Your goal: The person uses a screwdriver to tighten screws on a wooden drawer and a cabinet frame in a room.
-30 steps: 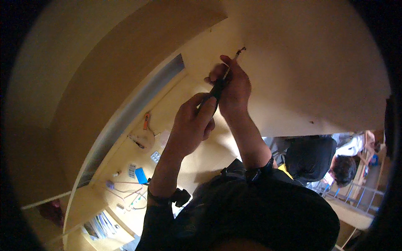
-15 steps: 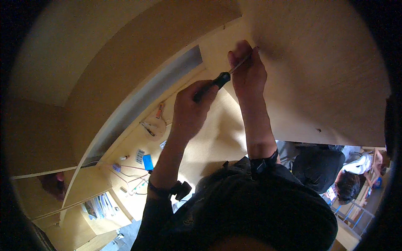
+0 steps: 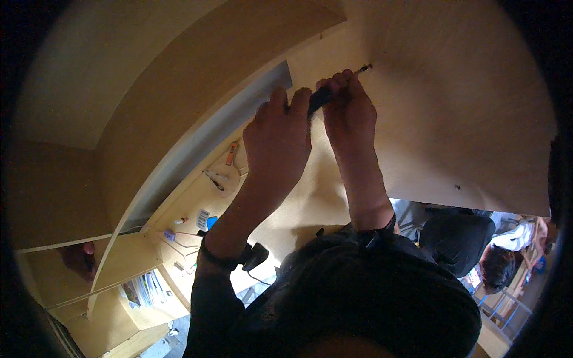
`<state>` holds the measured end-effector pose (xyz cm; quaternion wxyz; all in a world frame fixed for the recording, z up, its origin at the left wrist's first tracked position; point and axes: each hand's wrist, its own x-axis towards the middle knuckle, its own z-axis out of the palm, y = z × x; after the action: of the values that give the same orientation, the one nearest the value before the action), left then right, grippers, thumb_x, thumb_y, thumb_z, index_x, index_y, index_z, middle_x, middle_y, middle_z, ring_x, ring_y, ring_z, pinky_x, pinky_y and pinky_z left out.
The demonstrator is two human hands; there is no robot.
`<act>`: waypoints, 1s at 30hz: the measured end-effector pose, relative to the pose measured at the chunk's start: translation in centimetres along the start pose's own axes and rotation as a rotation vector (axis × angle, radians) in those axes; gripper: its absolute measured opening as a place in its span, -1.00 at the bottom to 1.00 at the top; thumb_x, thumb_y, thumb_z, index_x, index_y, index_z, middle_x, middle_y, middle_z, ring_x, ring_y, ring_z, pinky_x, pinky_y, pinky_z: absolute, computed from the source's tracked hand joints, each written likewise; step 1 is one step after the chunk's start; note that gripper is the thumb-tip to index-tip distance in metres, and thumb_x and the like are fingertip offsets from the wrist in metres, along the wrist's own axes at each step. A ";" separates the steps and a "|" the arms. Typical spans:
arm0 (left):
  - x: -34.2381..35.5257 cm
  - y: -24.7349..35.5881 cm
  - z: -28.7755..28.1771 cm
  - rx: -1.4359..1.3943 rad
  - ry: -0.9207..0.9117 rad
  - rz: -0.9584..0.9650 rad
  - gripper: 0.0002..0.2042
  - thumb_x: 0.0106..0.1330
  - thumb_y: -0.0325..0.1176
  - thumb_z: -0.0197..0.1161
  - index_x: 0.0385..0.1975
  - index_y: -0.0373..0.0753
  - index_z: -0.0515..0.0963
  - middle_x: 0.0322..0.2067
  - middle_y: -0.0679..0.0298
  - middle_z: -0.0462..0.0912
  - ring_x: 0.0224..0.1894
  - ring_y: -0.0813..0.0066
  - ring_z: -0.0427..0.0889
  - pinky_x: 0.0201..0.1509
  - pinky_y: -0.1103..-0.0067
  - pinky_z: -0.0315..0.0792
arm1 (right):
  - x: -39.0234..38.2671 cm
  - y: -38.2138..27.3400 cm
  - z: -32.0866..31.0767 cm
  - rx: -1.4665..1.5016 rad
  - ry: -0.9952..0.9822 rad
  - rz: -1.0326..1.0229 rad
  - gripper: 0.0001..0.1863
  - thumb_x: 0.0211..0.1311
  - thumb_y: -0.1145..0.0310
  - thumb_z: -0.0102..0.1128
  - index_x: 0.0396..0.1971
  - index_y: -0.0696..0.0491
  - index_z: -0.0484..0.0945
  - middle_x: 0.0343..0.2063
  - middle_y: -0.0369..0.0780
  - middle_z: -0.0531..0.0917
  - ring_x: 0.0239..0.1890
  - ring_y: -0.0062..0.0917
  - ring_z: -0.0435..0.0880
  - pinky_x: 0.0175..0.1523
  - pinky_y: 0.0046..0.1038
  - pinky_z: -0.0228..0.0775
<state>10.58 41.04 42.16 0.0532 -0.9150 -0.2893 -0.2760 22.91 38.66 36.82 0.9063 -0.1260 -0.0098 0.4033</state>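
Note:
A screwdriver (image 3: 320,100) with a dark handle slants up to the right, toward a small screw (image 3: 367,67) that sticks out of the large wooden panel (image 3: 453,119). My left hand (image 3: 277,131) is closed round the rear of the handle. My right hand (image 3: 351,107) wraps its fingers about the front of the screwdriver, so most of the shaft is hidden. Whether the tip sits in the screw head I cannot tell. Both forearms reach up from below.
A curved wooden board (image 3: 197,71) arches at the left above a grey strip (image 3: 203,149). Below lie an orange-handled tool (image 3: 231,154), pliers (image 3: 213,180) and cables. Another person's hand (image 3: 77,261) shows in the left compartment. A person in dark clothes (image 3: 456,238) sits at lower right.
My right hand has closed round the front of the screwdriver, covering the shaft that showed before. My left hand has moved up and right and turned on the handle.

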 end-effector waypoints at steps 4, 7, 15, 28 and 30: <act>-1.2 -0.1 -0.5 -0.844 -0.320 -0.594 -0.74 0.26 -0.22 0.13 -0.19 -0.25 0.44 -0.64 0.17 0.50 -0.62 0.32 0.50 -0.54 0.50 0.34 | 1.4 -0.1 -2.4 0.257 -0.406 0.058 -0.80 0.37 0.36 -0.24 -0.38 0.14 0.33 -0.60 -0.29 0.29 -0.53 -0.56 0.28 -0.25 -0.52 0.25; -1.9 -0.3 0.6 -0.875 -0.577 -0.624 -0.74 0.21 -0.30 0.20 -0.16 -0.27 0.41 -0.57 0.13 0.52 -0.53 0.26 0.53 -0.48 0.47 0.36 | 0.2 0.1 -0.5 0.464 -0.373 0.151 -0.80 0.37 0.35 -0.23 -0.41 0.11 0.32 -0.66 -0.34 0.20 -0.60 -0.62 0.18 -0.39 -0.59 0.14; -2.1 -0.2 1.3 -0.622 0.041 -0.221 -0.75 0.11 -0.46 0.21 -0.20 -0.19 0.43 -0.32 0.20 0.49 -0.42 0.36 0.50 -0.43 0.45 0.39 | 1.1 0.3 -0.7 0.316 -0.299 0.115 -0.71 0.40 0.20 -0.28 -0.41 0.06 0.33 -0.69 -0.40 0.14 -0.64 -0.68 0.07 -0.51 -0.64 0.05; -1.6 -0.8 -0.1 -0.835 -0.525 -0.852 -0.75 0.19 -0.41 0.19 -0.16 -0.23 0.35 -0.40 0.16 0.47 -0.36 0.47 0.49 -0.33 0.48 0.39 | 2.1 1.0 -2.0 0.405 -0.354 0.129 -0.69 0.38 0.14 -0.24 -0.39 0.06 0.34 -0.68 -0.37 0.17 -0.65 -0.64 0.12 -0.48 -0.57 0.08; -2.7 -2.7 0.2 -1.144 -0.559 -0.864 -0.75 0.20 -0.42 0.19 -0.14 -0.23 0.36 -0.44 0.17 0.49 -0.39 0.47 0.50 -0.34 0.51 0.38 | 1.7 1.5 -0.3 0.486 -0.349 0.115 -0.66 0.37 0.10 -0.25 -0.38 0.06 0.36 -0.68 -0.36 0.18 -0.67 -0.64 0.11 -0.52 -0.58 0.04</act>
<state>7.34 41.98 40.40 -0.6162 -0.6415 -0.4359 -0.1373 23.01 40.78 36.08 0.8701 0.1653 -0.0614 0.4602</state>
